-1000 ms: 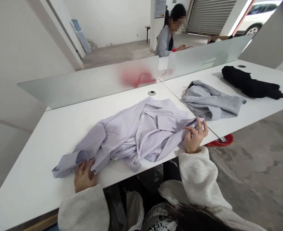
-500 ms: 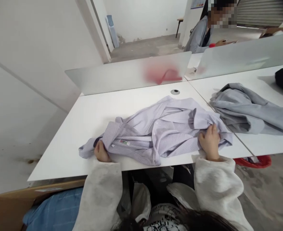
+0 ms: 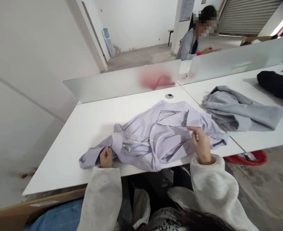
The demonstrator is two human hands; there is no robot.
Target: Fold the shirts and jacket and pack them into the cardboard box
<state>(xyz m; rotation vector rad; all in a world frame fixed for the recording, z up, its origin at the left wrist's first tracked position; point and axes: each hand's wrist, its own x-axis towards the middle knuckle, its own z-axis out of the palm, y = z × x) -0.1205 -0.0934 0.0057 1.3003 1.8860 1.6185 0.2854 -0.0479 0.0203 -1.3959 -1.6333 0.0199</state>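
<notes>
A pale lilac striped shirt (image 3: 141, 128) lies crumpled across the white table (image 3: 88, 118), its collar end to the left and a small label showing inside. At that left end my left hand (image 3: 106, 157) is closed on the shirt near the collar, its fingertips partly hidden by cloth. My right hand (image 3: 202, 146) hovers over the right part of the shirt. Its index finger stretches out to the left and the other fingers are loosely bent, with no cloth seen gripped in them.
A grey garment (image 3: 242, 109) and a black one (image 3: 277, 86) lie to the right. Frosted dividers (image 3: 122, 81) line the table's back edge. Below are a red basket (image 3: 254, 158) and a cardboard box (image 3: 9, 215) with blue cloth (image 3: 59, 216). Another person (image 3: 188, 43) sits beyond the divider.
My right hand has let go of the shirt's right part and moved left above it. My left hand has shifted slightly right, still gripping near the collar. The view has turned slightly right.
</notes>
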